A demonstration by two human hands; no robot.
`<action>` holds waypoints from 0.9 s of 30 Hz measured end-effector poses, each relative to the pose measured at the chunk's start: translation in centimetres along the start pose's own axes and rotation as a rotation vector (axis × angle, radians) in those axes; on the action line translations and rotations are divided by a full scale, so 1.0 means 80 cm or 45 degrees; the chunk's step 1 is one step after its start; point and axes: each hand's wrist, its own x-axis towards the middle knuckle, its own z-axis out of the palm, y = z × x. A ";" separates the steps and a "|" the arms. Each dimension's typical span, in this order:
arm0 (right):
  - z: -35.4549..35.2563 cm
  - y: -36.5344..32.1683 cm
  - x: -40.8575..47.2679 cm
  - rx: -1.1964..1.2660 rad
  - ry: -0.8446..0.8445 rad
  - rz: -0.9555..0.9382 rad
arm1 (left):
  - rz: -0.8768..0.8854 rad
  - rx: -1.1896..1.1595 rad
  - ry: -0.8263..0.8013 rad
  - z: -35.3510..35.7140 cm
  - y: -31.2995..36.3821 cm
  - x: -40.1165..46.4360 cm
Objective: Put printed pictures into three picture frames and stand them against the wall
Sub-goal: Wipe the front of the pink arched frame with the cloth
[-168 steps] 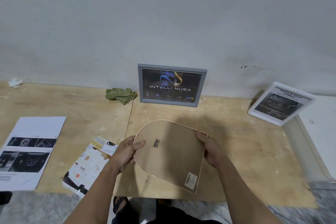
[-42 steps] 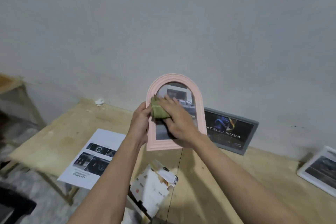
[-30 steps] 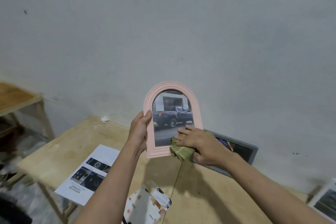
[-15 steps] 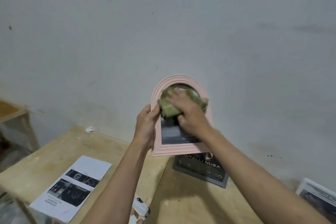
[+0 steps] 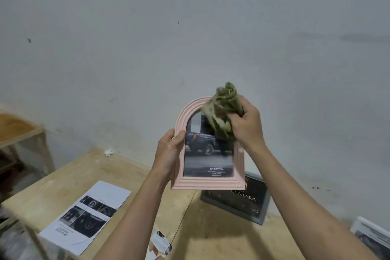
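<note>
My left hand (image 5: 169, 152) grips the left edge of a pink arched picture frame (image 5: 207, 182), held upright in the air above the table. A printed picture of a dark truck (image 5: 200, 145) shows behind its glass. My right hand (image 5: 247, 124) clutches a crumpled green cloth (image 5: 222, 112) against the frame's upper right, hiding that corner. A grey frame (image 5: 236, 202) with a dark logo picture leans on the wall behind. A white frame (image 5: 371, 236) stands at the far right, partly cut off.
A printed sheet (image 5: 84, 216) lies on the wooden table (image 5: 211, 234) at the left. Paper scraps (image 5: 160, 243) sit near the front edge. A white crumb of paper (image 5: 108, 151) rests by the wall. A wooden stand (image 5: 23, 135) is off to the left.
The right hand with the green cloth has slid from the upper middle of the glass to the frame's top right corner, uncovering the truck picture. The left hand keeps its grip.
</note>
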 end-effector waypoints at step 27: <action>0.056 0.026 -0.035 -0.580 -0.527 -0.407 | 0.020 -0.295 0.054 0.009 0.017 0.006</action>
